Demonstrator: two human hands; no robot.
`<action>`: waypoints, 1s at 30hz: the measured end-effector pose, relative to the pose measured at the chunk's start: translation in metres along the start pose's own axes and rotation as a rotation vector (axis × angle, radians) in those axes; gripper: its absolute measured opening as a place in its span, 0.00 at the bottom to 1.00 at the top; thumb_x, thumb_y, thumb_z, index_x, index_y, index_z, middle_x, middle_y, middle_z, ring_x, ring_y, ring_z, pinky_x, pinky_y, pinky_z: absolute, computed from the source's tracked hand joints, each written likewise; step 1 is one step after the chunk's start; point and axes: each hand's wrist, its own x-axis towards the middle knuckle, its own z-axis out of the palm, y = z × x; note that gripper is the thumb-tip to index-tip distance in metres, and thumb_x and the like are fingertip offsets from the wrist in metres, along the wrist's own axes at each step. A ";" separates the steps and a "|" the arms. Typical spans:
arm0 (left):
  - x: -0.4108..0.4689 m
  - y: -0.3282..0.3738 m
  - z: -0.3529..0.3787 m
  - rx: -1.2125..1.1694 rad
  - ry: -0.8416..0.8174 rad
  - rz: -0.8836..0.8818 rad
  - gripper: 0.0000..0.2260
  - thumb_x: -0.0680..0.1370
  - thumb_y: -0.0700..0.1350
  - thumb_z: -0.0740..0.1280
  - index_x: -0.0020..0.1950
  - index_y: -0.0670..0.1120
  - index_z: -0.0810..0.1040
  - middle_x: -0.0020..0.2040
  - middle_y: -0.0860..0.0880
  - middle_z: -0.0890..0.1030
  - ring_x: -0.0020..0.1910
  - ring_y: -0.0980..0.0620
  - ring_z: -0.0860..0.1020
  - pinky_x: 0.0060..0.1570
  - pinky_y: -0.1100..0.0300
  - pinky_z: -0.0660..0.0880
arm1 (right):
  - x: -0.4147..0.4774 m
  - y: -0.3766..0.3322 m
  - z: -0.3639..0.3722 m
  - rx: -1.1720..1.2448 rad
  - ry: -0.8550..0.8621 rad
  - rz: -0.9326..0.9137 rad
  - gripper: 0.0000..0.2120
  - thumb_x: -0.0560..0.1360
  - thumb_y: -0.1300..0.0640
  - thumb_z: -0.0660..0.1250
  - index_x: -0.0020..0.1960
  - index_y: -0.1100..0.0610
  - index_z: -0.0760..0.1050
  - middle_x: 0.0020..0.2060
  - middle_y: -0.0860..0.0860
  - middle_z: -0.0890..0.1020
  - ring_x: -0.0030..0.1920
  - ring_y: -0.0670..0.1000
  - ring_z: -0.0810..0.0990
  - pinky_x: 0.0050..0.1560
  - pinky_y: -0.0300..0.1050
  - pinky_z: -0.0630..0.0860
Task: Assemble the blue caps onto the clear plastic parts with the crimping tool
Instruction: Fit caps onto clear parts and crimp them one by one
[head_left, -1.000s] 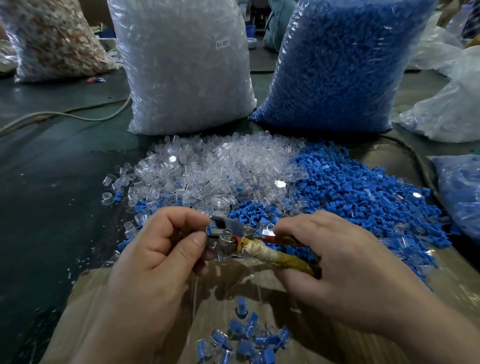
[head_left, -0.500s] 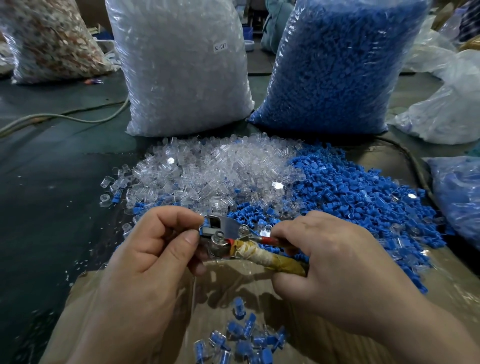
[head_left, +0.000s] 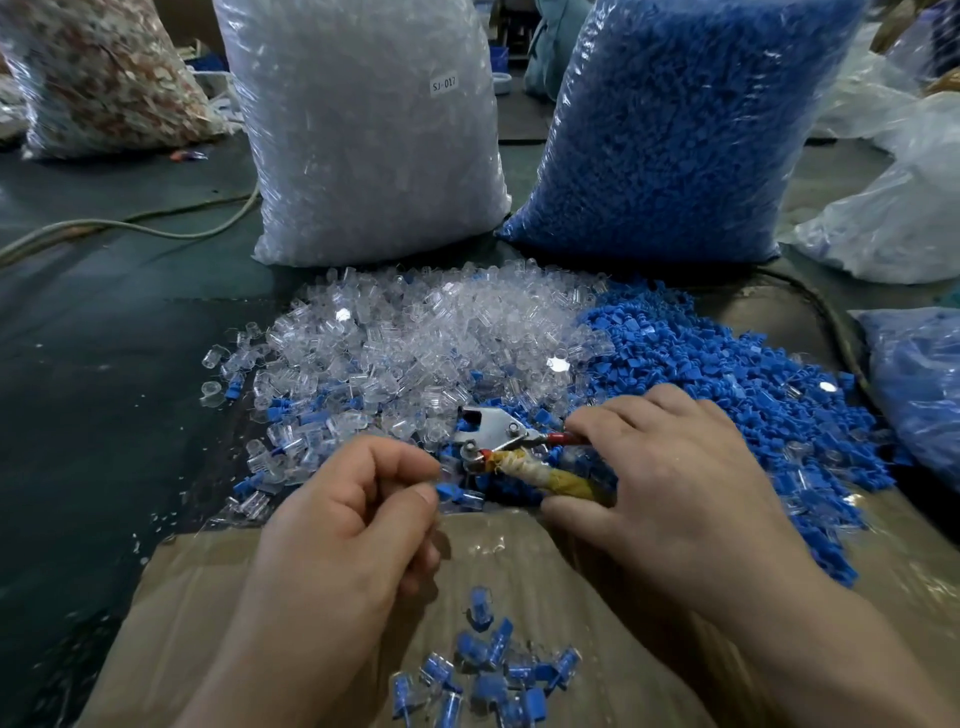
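Observation:
My right hand (head_left: 670, 483) grips the handles of the metal crimping tool (head_left: 498, 439), whose jaws point left and stand apart. My left hand (head_left: 353, 514) pinches a clear part with a blue cap (head_left: 460, 496) just below and left of the tool's head. A heap of clear plastic parts (head_left: 415, 332) lies on the table beyond the hands, beside a heap of blue caps (head_left: 727, 384) on the right. Several capped pieces (head_left: 493, 670) lie on the cardboard box (head_left: 208, 613) near me.
A big bag of clear parts (head_left: 363, 130) and a big bag of blue caps (head_left: 675, 130) stand behind the heaps. A smaller blue bag (head_left: 919, 384) lies at the right edge. A grey cable (head_left: 130, 226) runs across the dark tabletop at left.
My left hand has drawn back from the tool's head, down and toward me, with a capped piece between its fingers. The tool's jaws have come apart.

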 end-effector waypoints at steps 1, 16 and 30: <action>-0.001 -0.002 0.002 0.012 -0.014 -0.016 0.14 0.77 0.37 0.68 0.43 0.57 0.82 0.29 0.46 0.81 0.26 0.52 0.79 0.24 0.65 0.74 | 0.002 0.000 0.001 -0.027 -0.007 0.009 0.35 0.66 0.25 0.50 0.67 0.41 0.66 0.56 0.39 0.75 0.54 0.47 0.66 0.57 0.47 0.64; -0.010 -0.005 0.011 0.262 -0.022 0.210 0.08 0.71 0.55 0.69 0.50 0.63 0.80 0.34 0.57 0.83 0.28 0.63 0.77 0.29 0.72 0.73 | -0.014 -0.039 0.008 0.186 0.225 -0.292 0.14 0.78 0.48 0.54 0.43 0.50 0.76 0.36 0.46 0.77 0.38 0.51 0.76 0.41 0.49 0.73; -0.007 -0.010 0.006 0.054 -0.172 0.140 0.14 0.76 0.64 0.60 0.41 0.57 0.79 0.30 0.56 0.79 0.27 0.61 0.75 0.29 0.69 0.72 | -0.020 -0.051 0.004 0.468 0.416 -0.370 0.13 0.78 0.53 0.59 0.36 0.53 0.63 0.31 0.45 0.64 0.32 0.48 0.63 0.37 0.40 0.59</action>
